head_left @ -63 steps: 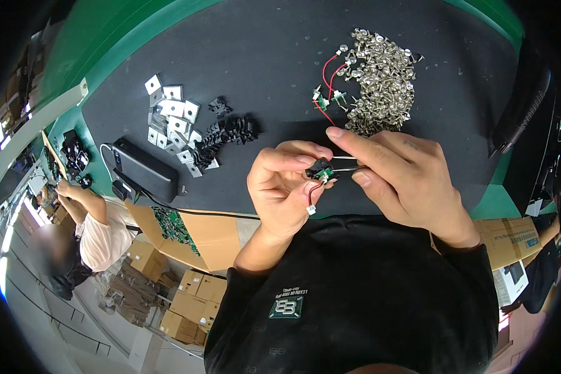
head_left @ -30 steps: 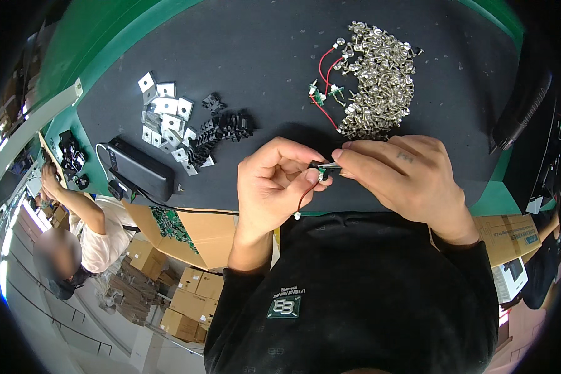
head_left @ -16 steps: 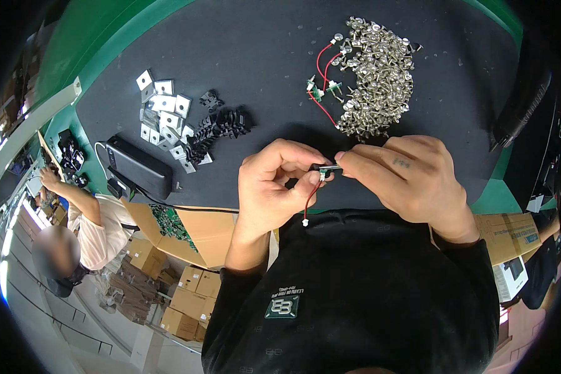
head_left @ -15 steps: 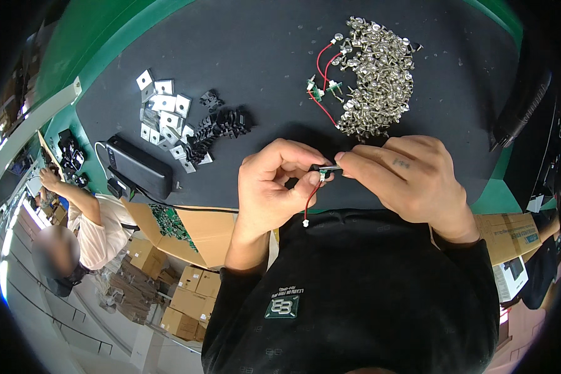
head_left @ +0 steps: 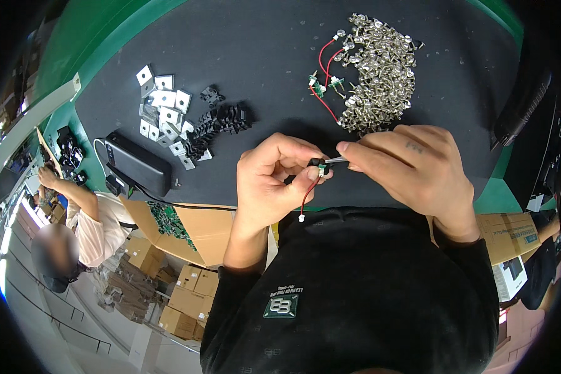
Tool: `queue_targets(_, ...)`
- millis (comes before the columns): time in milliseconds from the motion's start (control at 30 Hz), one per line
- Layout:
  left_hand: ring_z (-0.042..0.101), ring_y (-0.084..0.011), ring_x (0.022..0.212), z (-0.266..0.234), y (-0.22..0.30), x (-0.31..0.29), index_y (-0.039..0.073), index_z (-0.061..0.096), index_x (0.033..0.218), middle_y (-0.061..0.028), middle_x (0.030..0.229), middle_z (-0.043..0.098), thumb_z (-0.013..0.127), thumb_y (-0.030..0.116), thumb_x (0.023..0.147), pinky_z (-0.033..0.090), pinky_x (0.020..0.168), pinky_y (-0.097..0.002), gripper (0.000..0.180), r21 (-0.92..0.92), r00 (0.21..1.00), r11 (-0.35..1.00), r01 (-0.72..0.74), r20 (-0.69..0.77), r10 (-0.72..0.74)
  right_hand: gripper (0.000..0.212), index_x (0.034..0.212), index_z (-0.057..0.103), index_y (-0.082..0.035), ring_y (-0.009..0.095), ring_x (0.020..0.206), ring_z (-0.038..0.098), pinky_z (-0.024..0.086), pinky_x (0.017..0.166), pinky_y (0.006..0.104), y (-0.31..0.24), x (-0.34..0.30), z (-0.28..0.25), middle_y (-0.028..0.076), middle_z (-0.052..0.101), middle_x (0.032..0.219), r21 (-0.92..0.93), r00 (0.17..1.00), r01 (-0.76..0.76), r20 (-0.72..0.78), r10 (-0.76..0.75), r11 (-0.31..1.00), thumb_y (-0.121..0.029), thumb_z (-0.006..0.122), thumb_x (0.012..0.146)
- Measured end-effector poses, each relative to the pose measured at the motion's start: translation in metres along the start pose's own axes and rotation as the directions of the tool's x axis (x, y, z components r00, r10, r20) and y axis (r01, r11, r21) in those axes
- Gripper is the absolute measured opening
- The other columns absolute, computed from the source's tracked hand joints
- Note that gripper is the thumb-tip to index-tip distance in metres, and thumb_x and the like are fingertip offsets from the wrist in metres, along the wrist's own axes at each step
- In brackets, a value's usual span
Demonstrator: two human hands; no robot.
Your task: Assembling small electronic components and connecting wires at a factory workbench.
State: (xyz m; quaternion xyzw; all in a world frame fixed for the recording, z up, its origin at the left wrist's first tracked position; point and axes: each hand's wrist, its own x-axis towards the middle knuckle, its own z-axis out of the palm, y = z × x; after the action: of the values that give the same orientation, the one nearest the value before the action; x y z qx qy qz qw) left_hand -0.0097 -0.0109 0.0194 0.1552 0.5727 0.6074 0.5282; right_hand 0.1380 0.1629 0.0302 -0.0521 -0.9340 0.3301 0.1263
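My left hand pinches a small black plastic part between thumb and fingertips. Against that part sits a little green circuit board with a white connector. From it hangs a dark red wire ending in a white plug. My right hand is closed on slim silver tweezers, whose tip meets the black part from the right. Most of the tweezers is hidden under my fingers. Beyond my right hand lies a heap of silver screws.
Small boards with red wires lie left of the screws. Square metal plates and a pile of black plastic parts are at left, near a black power bank with a cable. An open carton holds green boards. Another person works at far left.
The black part and board have turned slightly in my left fingers. My right hand has shifted a little up and right, showing more of the tweezers' tip. The wire swings slightly left.
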Motion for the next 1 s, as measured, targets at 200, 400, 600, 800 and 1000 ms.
queue_targets(200,0.067,-0.0158,0.078,0.0012,0.0012,0.0024,-0.007,0.056,0.096,-0.0139,0.089,0.067,0.063,-0.011,0.080,0.055,0.066,-0.0245,0.017,-0.028,1.000,0.999,0.021,0.000,-0.021,0.026,0.099,0.068,-0.010,0.011,0.057,0.057,0.047,0.051,0.0234,0.0005,-0.0021,0.0011,-0.001,0.061,0.082,0.017,0.999,-0.021,0.035,0.020,1.000,-0.014,0.065,0.073)
queue_targets(400,0.066,-0.0127,0.078,0.0014,0.0002,0.0030,-0.007,0.058,0.093,-0.0120,0.089,0.066,0.063,-0.011,0.079,0.054,0.069,-0.0232,0.016,0.017,0.999,1.000,-0.021,0.024,0.021,0.025,0.099,0.067,-0.010,0.010,0.055,0.056,0.046,0.050,0.0230,-0.0009,-0.0004,0.0011,-0.002,0.062,0.079,0.031,0.999,-0.026,0.037,0.025,0.999,-0.015,0.065,0.075)
queue_targets(600,0.065,-0.0110,0.076,0.0016,0.0006,0.0037,-0.007,0.058,0.091,-0.0119,0.090,0.066,0.061,-0.014,0.076,0.053,0.068,-0.0225,0.017,0.070,1.000,0.998,-0.004,0.018,0.002,0.024,0.097,0.066,-0.010,0.010,0.054,0.054,0.044,0.048,0.0225,-0.0031,0.0002,0.0011,-0.003,0.061,0.079,-0.005,0.999,-0.007,0.035,0.007,1.000,-0.016,0.065,0.075)
queue_targets(800,0.065,-0.0114,0.076,0.0012,-0.0008,0.0034,-0.008,0.059,0.090,-0.0131,0.092,0.066,0.060,-0.015,0.075,0.053,0.069,-0.0225,0.017,0.066,1.000,0.998,0.000,0.020,-0.001,0.022,0.096,0.064,-0.010,0.009,0.053,0.054,0.044,0.048,0.0231,-0.0050,0.0019,0.0018,-0.004,0.058,0.072,-0.018,0.999,-0.007,0.035,0.007,1.000,-0.017,0.062,0.075)
queue_targets(1000,0.065,-0.0142,0.081,0.0000,-0.0010,0.0062,-0.008,0.058,0.090,-0.0163,0.092,0.065,0.060,-0.014,0.075,0.054,0.073,-0.0247,0.017,0.118,0.985,0.981,-0.153,0.102,0.141,0.019,0.094,0.063,-0.011,0.009,0.054,0.056,0.044,0.046,0.0237,-0.0060,0.0019,0.0004,-0.004,0.054,0.067,0.004,0.996,-0.023,0.089,0.022,1.000,-0.018,0.061,0.076)
